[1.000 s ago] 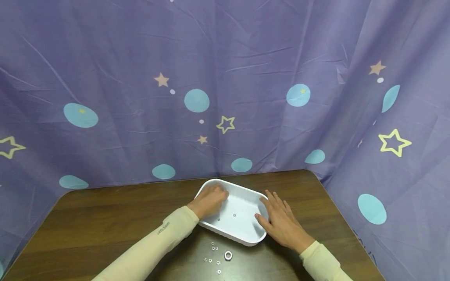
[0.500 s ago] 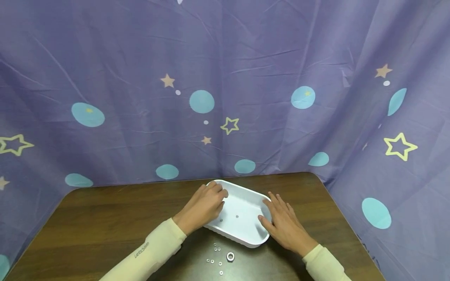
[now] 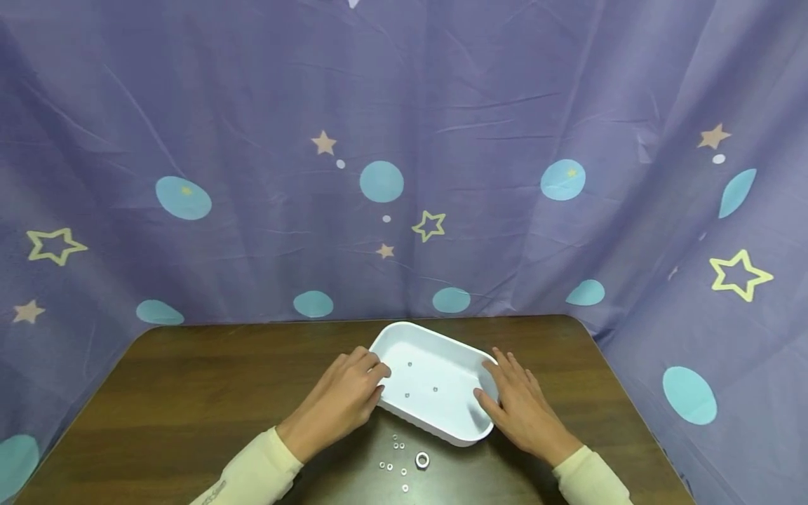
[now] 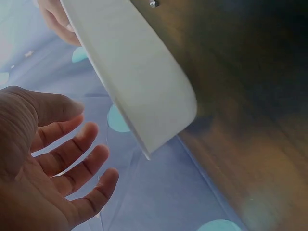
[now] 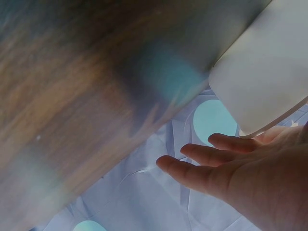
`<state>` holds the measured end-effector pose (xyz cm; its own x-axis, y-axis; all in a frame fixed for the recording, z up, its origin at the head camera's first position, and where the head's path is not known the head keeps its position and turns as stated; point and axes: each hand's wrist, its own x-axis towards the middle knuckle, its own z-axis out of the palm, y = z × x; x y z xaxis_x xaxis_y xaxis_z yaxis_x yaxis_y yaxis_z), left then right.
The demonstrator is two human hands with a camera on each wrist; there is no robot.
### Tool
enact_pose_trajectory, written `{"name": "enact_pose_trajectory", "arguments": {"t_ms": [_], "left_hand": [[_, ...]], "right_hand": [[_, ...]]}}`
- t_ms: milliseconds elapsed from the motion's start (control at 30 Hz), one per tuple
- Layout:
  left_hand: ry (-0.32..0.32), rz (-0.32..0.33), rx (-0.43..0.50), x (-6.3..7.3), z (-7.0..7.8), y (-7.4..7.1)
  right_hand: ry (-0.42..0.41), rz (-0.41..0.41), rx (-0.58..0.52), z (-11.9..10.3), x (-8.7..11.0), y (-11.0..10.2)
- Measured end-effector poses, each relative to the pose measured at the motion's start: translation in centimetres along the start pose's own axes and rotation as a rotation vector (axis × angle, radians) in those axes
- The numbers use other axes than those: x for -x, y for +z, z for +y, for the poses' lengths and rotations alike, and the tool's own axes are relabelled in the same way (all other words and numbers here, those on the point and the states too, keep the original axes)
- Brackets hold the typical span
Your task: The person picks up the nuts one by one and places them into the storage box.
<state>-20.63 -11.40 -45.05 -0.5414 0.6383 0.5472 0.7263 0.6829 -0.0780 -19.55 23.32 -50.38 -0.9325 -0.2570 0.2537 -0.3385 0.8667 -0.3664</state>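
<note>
A white tray [image 3: 442, 414] stands on the table, with three small metal nuts [image 3: 435, 389] apart on its floor. My left hand [image 3: 344, 396] hovers by the tray's left end, its fingers loosely bent. In the left wrist view, the left palm [image 4: 29, 192] holds nothing and is apart from the tray wall [image 4: 139, 82]. My right hand [image 3: 524, 407] rests at the tray's right end, with thumb and forefinger over the rim. The right wrist view shows its other fingers [image 5: 202, 173] extended outside the wall. Several small nuts [image 3: 390, 466] and one large nut [image 3: 422, 460] lie in front.
The brown wooden table [image 3: 208, 393] has rounded back corners. A purple curtain [image 3: 252, 259] with stars and blue dots hangs behind it and along the right side.
My left hand has moved out of the tray toward the left and nearer to me. A third nut now shows on the tray floor. The right hand stays at the rim.
</note>
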Motion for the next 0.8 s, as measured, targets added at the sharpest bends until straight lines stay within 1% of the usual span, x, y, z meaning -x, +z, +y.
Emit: {"name": "enact_pose_trajectory", "arguments": {"t_ms": [167, 300, 567, 700, 800], "left_hand": [[-0.017, 0.006, 0.017, 1.6, 0.3, -0.2], [-0.013, -0.002, 0.049, 2.6, 1.1, -0.1], [0.039, -0.044, 0.071, 4.2, 3.4, 0.3], [0.078, -0.064, 0.085, 4.9, 4.1, 0.5], [0.12, -0.099, 0.095, 5.3, 4.5, 0.7]], "right_hand": [[-0.002, -0.004, -0.004, -0.2, 0.1, -0.1], [-0.002, 0.0, -0.006, -0.2, 0.0, -0.2], [0.001, 0.002, 0.002, -0.1, 0.0, -0.3], [-0.006, 0.005, 0.006, -0.2, 0.1, -0.2], [-0.008, 0.009, 0.004, -0.2, 0.1, -0.2]]}}
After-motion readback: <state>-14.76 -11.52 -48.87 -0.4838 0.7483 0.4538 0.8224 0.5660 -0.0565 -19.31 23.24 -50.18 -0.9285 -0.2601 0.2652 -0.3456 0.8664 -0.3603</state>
